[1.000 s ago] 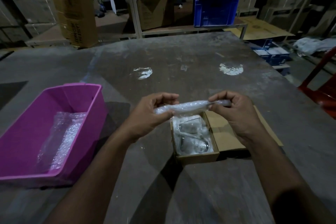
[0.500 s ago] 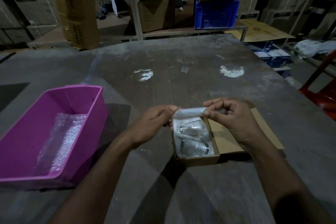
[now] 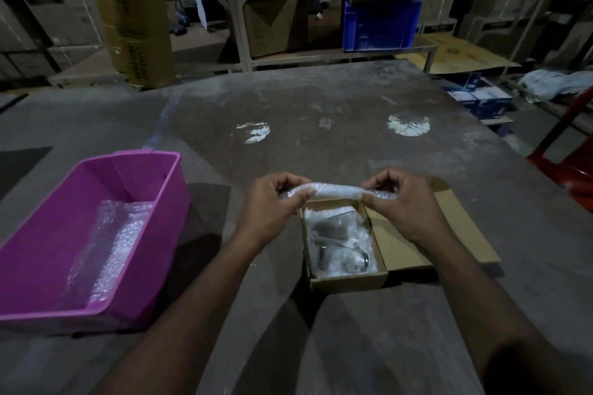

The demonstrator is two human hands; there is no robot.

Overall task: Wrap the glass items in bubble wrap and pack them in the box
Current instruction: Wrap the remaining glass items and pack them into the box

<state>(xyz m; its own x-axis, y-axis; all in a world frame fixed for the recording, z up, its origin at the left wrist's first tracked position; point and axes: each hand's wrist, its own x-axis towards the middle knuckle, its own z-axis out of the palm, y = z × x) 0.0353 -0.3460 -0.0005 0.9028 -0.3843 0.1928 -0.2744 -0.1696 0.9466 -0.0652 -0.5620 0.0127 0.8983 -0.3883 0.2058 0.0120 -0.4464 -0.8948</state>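
Observation:
A long roll of bubble wrap [image 3: 337, 191] hangs level just above the far end of a small open cardboard box [image 3: 348, 277]. My left hand [image 3: 272, 212] pinches its left end and my right hand [image 3: 404, 205] pinches its right end. What is inside the roll is hidden. The box holds several glass items in bubble wrap [image 3: 337, 237]. Its lid flap [image 3: 449, 234] lies open to the right, partly under my right hand.
A pink plastic bin [image 3: 48, 266] stands at the left with a loose sheet of bubble wrap [image 3: 109, 244] inside. The grey table [image 3: 321, 112] stretches ahead. Shelves, cartons and a blue crate [image 3: 382, 22] stand behind; a red chair [image 3: 571, 163] is at the right.
The wrapped roll dropped toward the box's far end with my hands close together, then rose slightly; my hands have spread apart along it again.

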